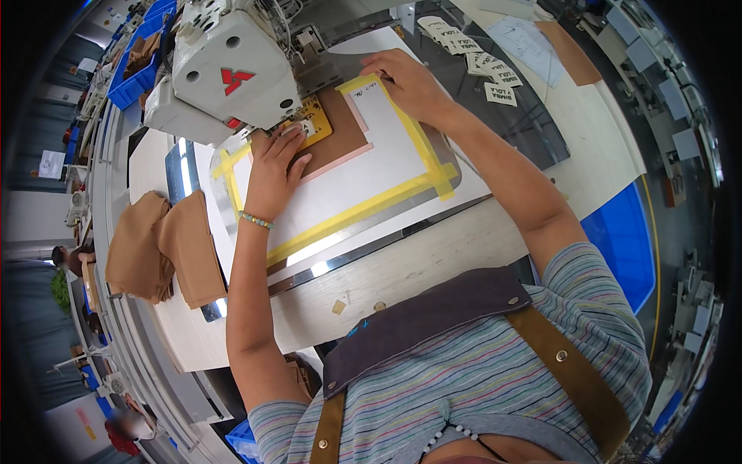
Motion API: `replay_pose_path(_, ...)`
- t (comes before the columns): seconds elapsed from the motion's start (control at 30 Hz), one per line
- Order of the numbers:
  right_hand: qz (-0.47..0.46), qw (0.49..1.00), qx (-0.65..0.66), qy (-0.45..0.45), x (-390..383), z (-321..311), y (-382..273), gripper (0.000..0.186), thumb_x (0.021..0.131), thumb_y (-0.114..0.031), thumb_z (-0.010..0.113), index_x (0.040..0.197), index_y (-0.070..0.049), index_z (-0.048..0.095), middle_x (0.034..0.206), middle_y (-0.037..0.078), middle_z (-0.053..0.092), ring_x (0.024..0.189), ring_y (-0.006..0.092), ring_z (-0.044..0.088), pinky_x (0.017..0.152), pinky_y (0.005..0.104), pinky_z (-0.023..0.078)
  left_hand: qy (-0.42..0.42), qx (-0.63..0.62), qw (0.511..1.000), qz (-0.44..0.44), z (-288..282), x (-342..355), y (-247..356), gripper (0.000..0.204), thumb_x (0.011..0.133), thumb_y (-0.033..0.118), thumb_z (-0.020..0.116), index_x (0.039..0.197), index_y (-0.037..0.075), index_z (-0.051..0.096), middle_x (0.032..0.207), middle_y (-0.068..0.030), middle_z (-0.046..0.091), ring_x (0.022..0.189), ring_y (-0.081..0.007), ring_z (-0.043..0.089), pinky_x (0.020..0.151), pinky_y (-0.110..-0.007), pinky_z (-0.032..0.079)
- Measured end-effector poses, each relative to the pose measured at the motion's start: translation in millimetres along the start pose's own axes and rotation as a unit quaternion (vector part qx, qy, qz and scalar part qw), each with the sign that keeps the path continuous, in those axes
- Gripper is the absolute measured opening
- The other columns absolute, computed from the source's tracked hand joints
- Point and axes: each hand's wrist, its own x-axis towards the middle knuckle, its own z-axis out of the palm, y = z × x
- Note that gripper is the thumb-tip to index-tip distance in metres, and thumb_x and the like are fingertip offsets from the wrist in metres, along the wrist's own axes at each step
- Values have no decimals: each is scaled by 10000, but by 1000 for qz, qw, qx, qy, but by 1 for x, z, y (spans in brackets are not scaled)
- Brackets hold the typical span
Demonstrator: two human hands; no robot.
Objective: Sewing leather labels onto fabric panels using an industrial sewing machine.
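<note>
My left hand [274,170] lies with its fingers stretched out at the edge of a small yellow plate [317,127], beside a scrap of white under the fingertips. Below it is a brown fabric piece [340,147], set against pink strips on a white template sheet [363,182]. Yellow tape [348,228] borders the sheet on a grey metal plate. My right hand [413,85] rests at the far right corner of the taped border, fingers bent and spread, gripping nothing that I can see. The white sewing machine head [232,66] stands over the left fingertips, hiding its needle area.
Stacked brown fabric pieces [166,247] lie left of the template. Several cream labels [471,58] are scattered on the dark surface at the far right. Blue bins [622,243] stand right of the table and at the far left. A brown sheet [570,52] lies back right.
</note>
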Motion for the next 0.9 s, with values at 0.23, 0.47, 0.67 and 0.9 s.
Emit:
replay_pose_path(0.23,-8,997,40,60,27,-44,-17,239,1064,-106,550,1213,-94,736,1324,56,679,1159,248,650,1010,352,519,-6,16,1000,20,-3,6,-1,364,974,197,716,1294,22,715,1433,-133,653,1412,-391,522,1170,-463,423)
replay_pose_path(0.47,21,914,-315,254,74,-143,111,232,928,-62,597,1094,-33,756,1336,231,652,1301,424,556,1099,492,462,-12,9,1000,2,-5,9,0,344,973,155,707,1288,18,714,1427,-125,650,1403,-372,529,1168,-454,433)
replay_pose_path(0.67,241,798,-535,136,80,-191,224,355,974,-293,589,1272,-202,761,1696,132,357,1576,432,242,1138,708,338,3,7,1000,14,-4,22,1,354,963,141,702,1295,19,710,1396,-137,664,1323,-392,566,1176,-466,401)
replay_pose_path(0.9,342,866,-363,26,86,-193,253,426,1001,-305,546,1325,-97,729,1758,137,209,1623,413,127,1219,712,253,0,1,999,-34,0,23,-7,353,980,157,686,1304,19,707,1314,-198,704,1288,-434,551,1150,-480,406)
